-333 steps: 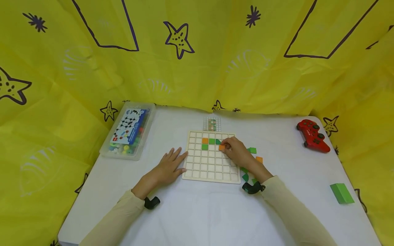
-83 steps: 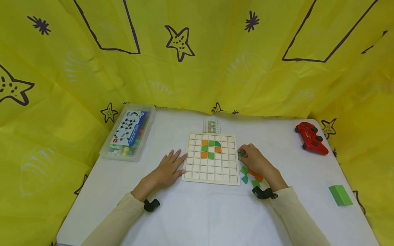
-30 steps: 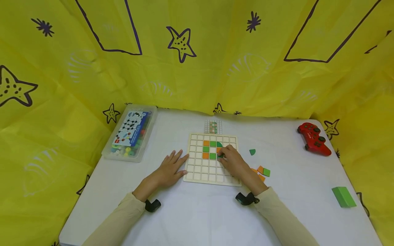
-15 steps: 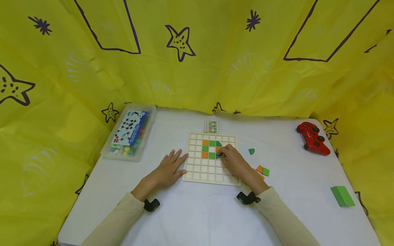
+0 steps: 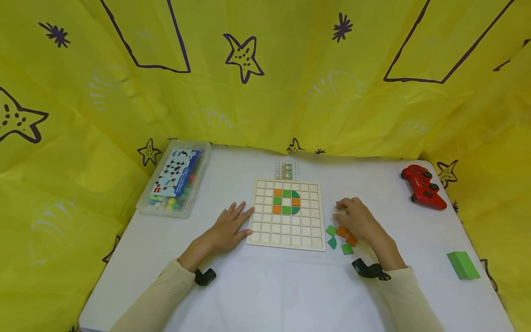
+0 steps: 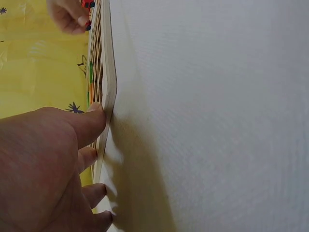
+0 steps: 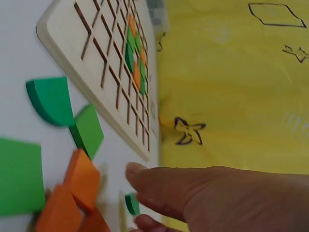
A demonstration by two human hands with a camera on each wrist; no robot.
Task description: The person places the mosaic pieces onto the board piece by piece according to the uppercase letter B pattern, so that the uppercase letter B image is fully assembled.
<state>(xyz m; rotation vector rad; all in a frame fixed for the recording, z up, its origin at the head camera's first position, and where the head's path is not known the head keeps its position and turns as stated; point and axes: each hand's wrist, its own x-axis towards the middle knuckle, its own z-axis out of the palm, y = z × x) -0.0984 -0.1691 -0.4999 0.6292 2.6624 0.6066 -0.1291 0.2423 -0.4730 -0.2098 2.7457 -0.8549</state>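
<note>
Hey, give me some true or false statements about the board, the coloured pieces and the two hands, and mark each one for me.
1. The left hand touches the left edge of the gridded board. True.
2. That hand is curled into a fist. False: its fingers are spread.
3. The right hand is over the board. False: it is off to the board's right.
4. The coloured tiles set on the board surround one bare cell. True.
5. All of those tiles are orange. False: some are orange, others green.
6. Loose pieces lie on the table to the right of the board. True.
</note>
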